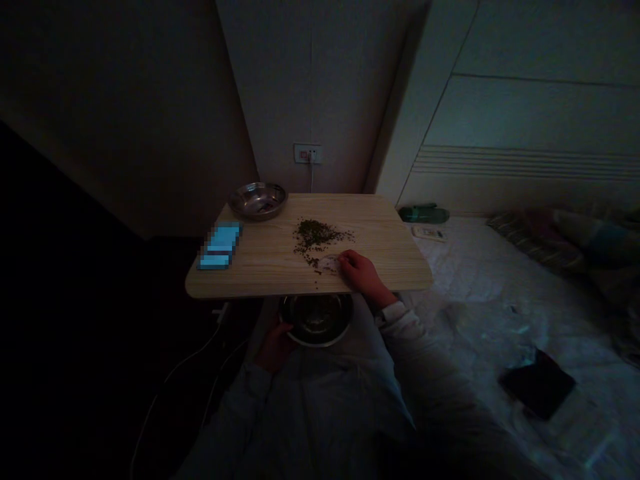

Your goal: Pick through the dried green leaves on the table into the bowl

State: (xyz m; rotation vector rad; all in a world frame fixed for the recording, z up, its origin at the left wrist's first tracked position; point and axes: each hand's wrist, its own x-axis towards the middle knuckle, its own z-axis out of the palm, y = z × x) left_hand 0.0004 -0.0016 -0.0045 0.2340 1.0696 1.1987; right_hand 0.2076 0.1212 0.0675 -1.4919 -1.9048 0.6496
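Small dark beans or seeds (314, 233) lie in a loose heap on the light wooden tabletop (265, 267), some strewn toward the near edge. My right hand (359, 270) rests low over the table with its fingers pinched on a pale, clear-looking flat piece (329, 263); its exact kind is too dim to tell. A few seeds lie beside this piece. Below the table's near edge, my left hand (277, 347) grips the left rim of a metal bowl (320, 343) held over my lap. The bowl's inside is dark, so its contents cannot be made out.
A second metal bowl (257, 201) stands at the table's back left, with a lit phone (220, 247) in front of it. To the right, a green bottle (424, 213) and a pale remote-like object (429, 233) lie on the bed (465, 267). A dark item (540, 383) lies nearer.
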